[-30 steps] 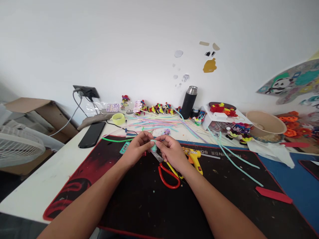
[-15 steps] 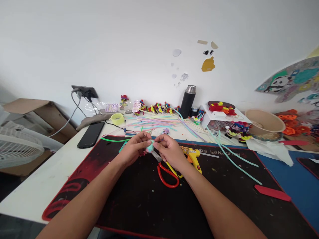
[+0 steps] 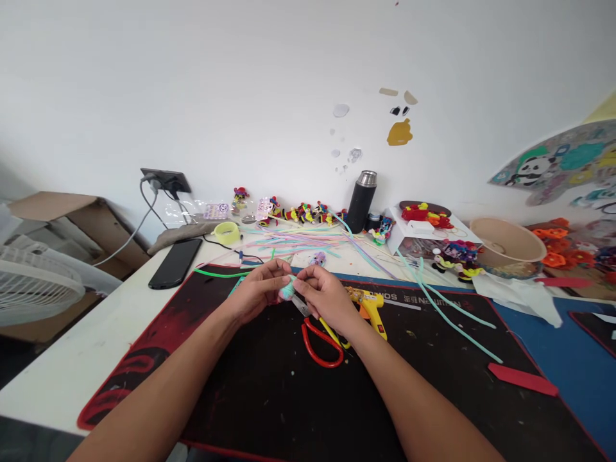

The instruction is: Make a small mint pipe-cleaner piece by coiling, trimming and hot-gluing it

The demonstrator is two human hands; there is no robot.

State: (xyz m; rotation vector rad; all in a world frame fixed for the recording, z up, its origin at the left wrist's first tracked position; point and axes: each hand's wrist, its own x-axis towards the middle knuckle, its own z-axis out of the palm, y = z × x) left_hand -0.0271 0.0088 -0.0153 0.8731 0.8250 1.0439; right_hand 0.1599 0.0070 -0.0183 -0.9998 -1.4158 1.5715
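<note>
A small fuzzy mint-green piece with a touch of pink (image 3: pixel 287 292), seemingly of coiled pipe cleaner, is held up between both hands. My left hand (image 3: pixel 257 290) pinches it from the left with thumb and forefinger. From the right, the fingertips of my right hand (image 3: pixel 323 295) close on its upper edge. Just below lie scissors with red handles (image 3: pixel 323 346), their blades partly under the hands. A yellow glue gun (image 3: pixel 376 312) rests right of my right hand, part of it hidden. A small purple fuzzy figure (image 3: pixel 317 258) sits behind the hands.
Pastel pipe cleaners (image 3: pixel 298 239) lie spread along the back, near a black thermos (image 3: pixel 362 202). At left are a phone (image 3: pixel 176 263), yellow-green tape (image 3: pixel 226 232) and a fan (image 3: pixel 38 276). Mint strips (image 3: pixel 457 324) and a red strip (image 3: pixel 523 379) lie on the dark mat (image 3: pixel 269 398) at right.
The camera view has tilted slightly, so the scene sits a little lower. Both hands keep their pinch on the mint-green piece, which has turned and dipped slightly.
</note>
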